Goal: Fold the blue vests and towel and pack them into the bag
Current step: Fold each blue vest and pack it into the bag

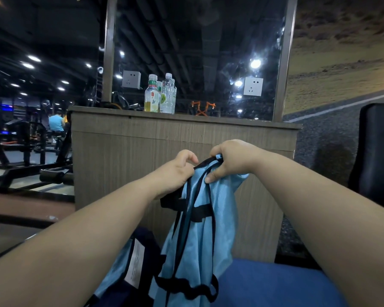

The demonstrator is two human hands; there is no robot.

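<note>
Gym machines (24, 138) and ceiling lights fill the dim background, and a wooden counter (182, 140) carrying a few bottles (160, 96) stands straight ahead, beyond the grip. Both hands are raised in front of it, close together, and share one blue vest (197, 229). The left hand (177, 171) has its fingers curled in, pinching the black-trimmed top edge. The right hand (233, 160), just beside it, is clenched round the bunched top of the cloth with the thumb pressed against the fabric. From the grip the vest hangs straight down, its long axis upright and its black straps and hem trailing toward the bottom of the view, so it is unfolded and bearing on nothing. The dark bag (140, 251), with a white label, lies below the grip and off to the left, nearer the left hand, and more pale blue cloth (115, 273) shows at its far-left side. A blue surface (275, 284) lies below the right hand. Folding looks like the step in hand, and it probably calls for lowering the vest onto that surface first.
</note>
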